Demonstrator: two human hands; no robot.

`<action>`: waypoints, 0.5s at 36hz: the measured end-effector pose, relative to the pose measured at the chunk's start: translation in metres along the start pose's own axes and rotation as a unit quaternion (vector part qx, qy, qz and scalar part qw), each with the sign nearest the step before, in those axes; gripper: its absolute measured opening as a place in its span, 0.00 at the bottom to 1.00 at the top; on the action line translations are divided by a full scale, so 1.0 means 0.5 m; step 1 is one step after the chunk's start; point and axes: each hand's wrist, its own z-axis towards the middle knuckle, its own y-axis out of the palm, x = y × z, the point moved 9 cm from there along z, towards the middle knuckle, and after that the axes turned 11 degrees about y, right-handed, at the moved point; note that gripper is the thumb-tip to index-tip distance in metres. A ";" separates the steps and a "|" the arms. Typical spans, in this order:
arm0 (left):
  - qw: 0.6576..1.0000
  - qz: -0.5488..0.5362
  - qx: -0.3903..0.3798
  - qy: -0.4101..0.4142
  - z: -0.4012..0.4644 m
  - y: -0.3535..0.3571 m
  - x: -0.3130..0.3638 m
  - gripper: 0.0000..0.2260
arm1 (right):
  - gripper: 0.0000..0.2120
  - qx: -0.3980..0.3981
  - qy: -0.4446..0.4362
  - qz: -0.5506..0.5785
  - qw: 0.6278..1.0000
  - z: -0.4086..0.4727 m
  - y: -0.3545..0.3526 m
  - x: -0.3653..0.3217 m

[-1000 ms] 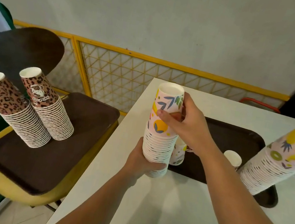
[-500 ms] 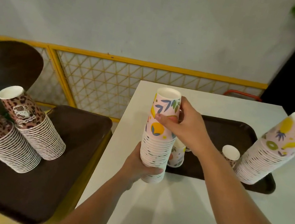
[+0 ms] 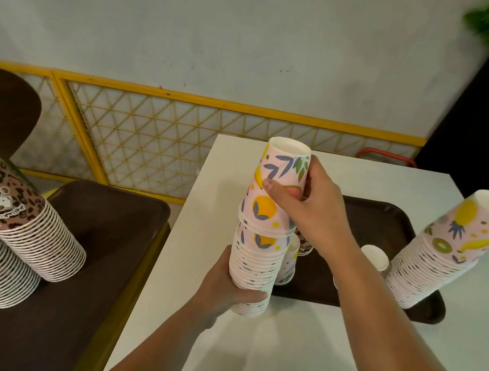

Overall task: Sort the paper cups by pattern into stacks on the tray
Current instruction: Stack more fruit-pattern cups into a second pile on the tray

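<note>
I hold an upside-down stack of pink fruit-and-leaf paper cups [image 3: 257, 253] above the white table. My left hand [image 3: 228, 287] grips its lower part. My right hand [image 3: 307, 209] grips the top cup [image 3: 283, 169], which sits raised, with a gap to the cups below. Behind lies a dark brown tray [image 3: 374, 218] carrying a tall leaning stack of the same fruit pattern [image 3: 438, 262] at its right end, a single white-bottomed cup [image 3: 374, 257], and a few loose cups partly hidden behind my stack.
A second brown tray [image 3: 105, 226] rests on a yellow chair to the left with two leaning stacks of leopard-print cups [image 3: 21, 221]. A yellow lattice fence [image 3: 152, 143] runs along the wall. The white table [image 3: 288, 356] edge runs between both trays.
The view has tilted up and shifted right. My right hand has lifted the top cup slightly, opening a gap in the stack. My left hand keeps its grip on the base.
</note>
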 end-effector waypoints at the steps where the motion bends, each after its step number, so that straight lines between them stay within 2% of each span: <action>1: 1.000 0.000 0.000 -0.001 0.001 0.000 -0.001 0.40 | 0.18 0.001 -0.001 0.009 1.000 0.002 -0.004 -0.001; 7: 1.000 -0.001 0.000 -0.004 -0.003 -0.007 -0.006 0.38 | 0.18 0.049 0.029 0.135 0.989 0.026 -0.051 0.004; 10: 1.000 0.003 0.002 -0.003 -0.007 -0.015 -0.006 0.39 | 0.17 0.077 0.031 0.242 0.967 0.033 -0.083 0.007; 13: 1.000 0.008 0.013 0.000 -0.010 -0.029 -0.005 0.39 | 0.13 0.114 0.028 0.306 0.945 0.032 -0.112 0.026; 16: 1.000 0.003 0.028 0.005 -0.013 -0.043 -0.003 0.39 | 0.16 0.162 0.047 0.288 0.943 0.028 -0.121 0.085; 18: 0.999 -0.002 0.031 0.013 -0.013 -0.049 0.004 0.39 | 0.20 0.192 0.062 0.198 0.959 0.020 -0.113 0.126</action>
